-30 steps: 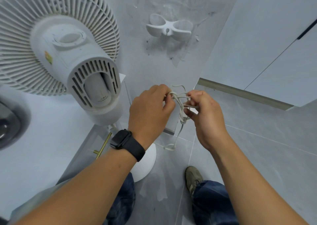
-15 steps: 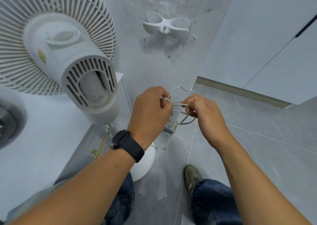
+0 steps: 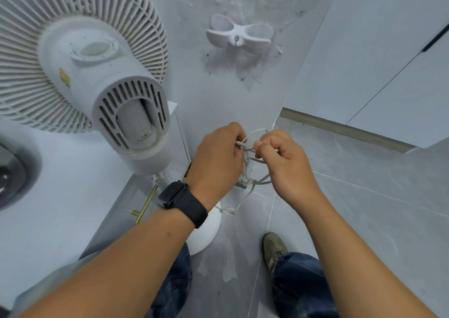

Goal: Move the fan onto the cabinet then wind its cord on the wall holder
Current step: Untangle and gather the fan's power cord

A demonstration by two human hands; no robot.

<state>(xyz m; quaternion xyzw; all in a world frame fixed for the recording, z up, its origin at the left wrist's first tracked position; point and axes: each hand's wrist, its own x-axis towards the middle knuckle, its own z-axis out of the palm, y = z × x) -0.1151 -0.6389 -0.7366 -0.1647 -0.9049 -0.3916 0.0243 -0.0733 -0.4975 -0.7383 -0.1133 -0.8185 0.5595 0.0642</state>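
A white fan stands at the upper left on the pale cabinet top, its motor housing facing me. Its white cord hangs tangled in loops between my hands. My left hand, with a black watch on the wrist, pinches the cord from the left. My right hand grips loops of it from the right. The white two-winged wall holder sits on the wall above my hands, with no cord on it.
A dark sink basin lies at the far left of the cabinet top. A brass cabinet handle shows below the fan. White cupboard doors fill the right. Grey floor tiles, my shoe and a round white object lie below.
Both hands have kept working the cord between them; the bundle has loosened from a tight knot into wider loops. My right hand has shifted slightly.
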